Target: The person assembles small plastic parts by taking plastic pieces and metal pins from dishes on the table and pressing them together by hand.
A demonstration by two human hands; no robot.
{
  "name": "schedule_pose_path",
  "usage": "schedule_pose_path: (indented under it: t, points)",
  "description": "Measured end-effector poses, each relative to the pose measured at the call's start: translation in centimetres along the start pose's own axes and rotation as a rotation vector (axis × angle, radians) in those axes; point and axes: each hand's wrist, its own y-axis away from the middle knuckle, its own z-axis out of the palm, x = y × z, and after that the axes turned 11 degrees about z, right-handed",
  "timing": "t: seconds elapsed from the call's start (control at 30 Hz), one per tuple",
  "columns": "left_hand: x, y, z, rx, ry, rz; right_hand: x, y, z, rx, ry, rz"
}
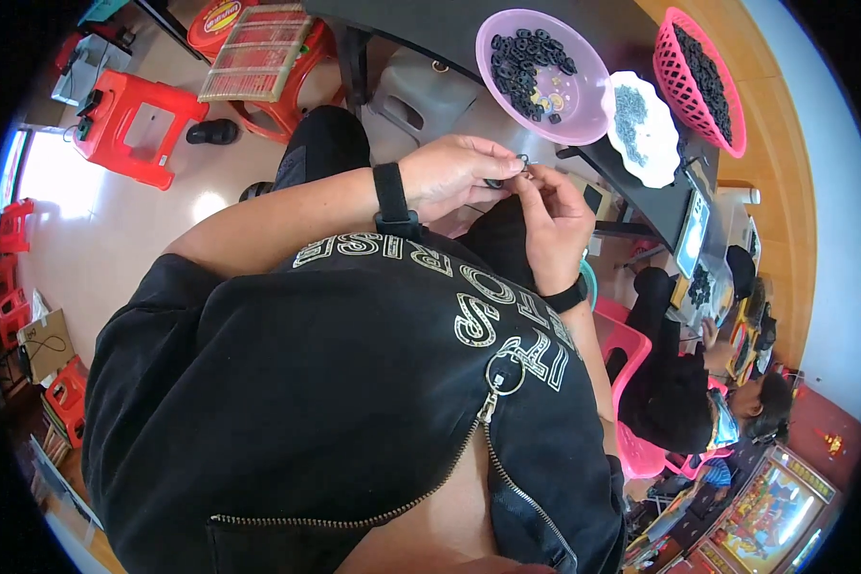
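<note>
In front of my chest, both hands meet over my lap. My left hand (454, 177) pinches a small black part (494, 182), which the fingers partly hide. With thumb and fingers bent together, my right hand (557, 222) grips a tiny dark looped piece (523, 163) at the left thumb's tip. Whether the two pieces are joined I cannot tell. Beyond the hands, a light purple bowl (593, 103) on the dark table holds many black ring-like parts and some yellowish bits. Beside it sits a white scalloped dish (658, 143) of small grey metal pieces.
A pink lattice basket (676, 91) full of black parts stands at the table's far right. Another person (674, 392) works at right, beside a pink chair (636, 450). Red stools (139, 120) and a grey stool (416, 100) stand around left and ahead.
</note>
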Motion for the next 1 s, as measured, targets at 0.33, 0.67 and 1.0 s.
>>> schedule_pose_path:
  t: [0.33,0.67,1.0]
  points:
    - [0.0,0.2,0.1,-0.020,-0.040,-0.044,0.0,0.5,-0.2,-0.017,0.032,-0.030]
    - [0.5,0.6,0.5,-0.137,-0.013,-0.176,-0.9,0.4,-1.2,-0.203,-0.047,0.000]
    - [-0.3,0.2,-0.1,-0.024,-0.041,-0.152,-0.2,0.7,-2.3,0.003,-0.040,0.082]
